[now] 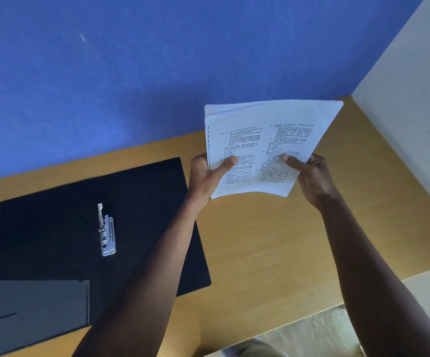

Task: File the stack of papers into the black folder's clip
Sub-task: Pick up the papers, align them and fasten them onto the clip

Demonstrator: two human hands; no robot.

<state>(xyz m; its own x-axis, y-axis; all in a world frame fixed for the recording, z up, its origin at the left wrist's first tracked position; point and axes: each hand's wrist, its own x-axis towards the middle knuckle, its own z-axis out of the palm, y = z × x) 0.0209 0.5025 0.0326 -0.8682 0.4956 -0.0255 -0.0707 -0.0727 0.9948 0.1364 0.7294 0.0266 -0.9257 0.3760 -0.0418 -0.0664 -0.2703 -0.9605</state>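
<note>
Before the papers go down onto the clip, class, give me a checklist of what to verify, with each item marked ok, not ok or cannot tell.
1. Folder lies open and flat on the table: ok.
2. Clip is uncovered, nothing lying on it: ok.
3. Clip lever raised enough to take paper: cannot tell.
4. Stack of papers held on both sides, by left hand and right hand: ok.
5. Sheet edges squared up: not ok, the top edges are fanned.
6. Stack is over the folder: not ok, it is held to the right of it.
</note>
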